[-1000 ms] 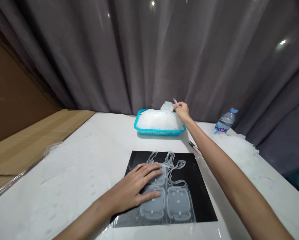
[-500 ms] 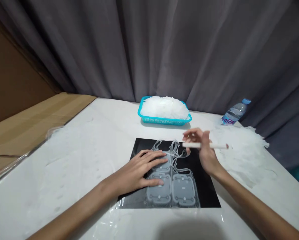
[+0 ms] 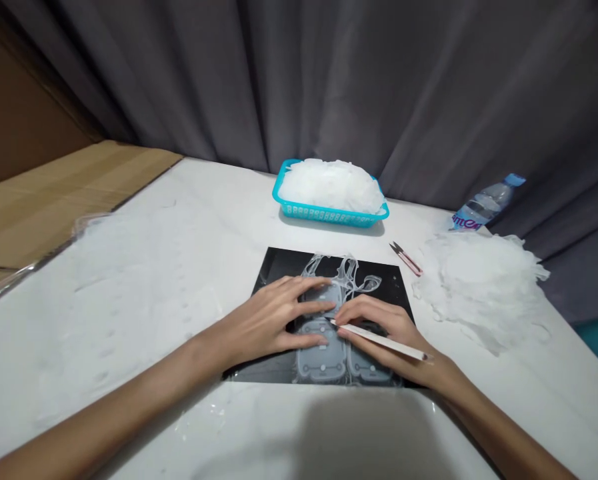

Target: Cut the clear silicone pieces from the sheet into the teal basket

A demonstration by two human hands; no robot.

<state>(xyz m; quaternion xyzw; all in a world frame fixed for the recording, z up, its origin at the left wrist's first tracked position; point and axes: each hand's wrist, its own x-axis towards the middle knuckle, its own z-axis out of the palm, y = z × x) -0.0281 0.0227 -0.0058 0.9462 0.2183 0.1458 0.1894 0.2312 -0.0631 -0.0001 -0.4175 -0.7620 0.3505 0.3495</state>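
Note:
A translucent moulded plastic sheet with pod-shaped pieces and looping strips lies on a black mat in front of me. My left hand rests flat on the sheet's left side with its fingers spread. My right hand is closed on a thin white knife-like tool. The tool's tip touches the sheet beside my left fingertips.
A turquoise basket heaped with clear plastic pieces stands behind the mat. Small pink-handled snips lie to its right. A pile of plastic scraps and a water bottle sit at the right. Cardboard lies at the left.
My right hand came back from the basket with the white tool and lowered it onto the sheet. The left hand stayed flat on the sheet.

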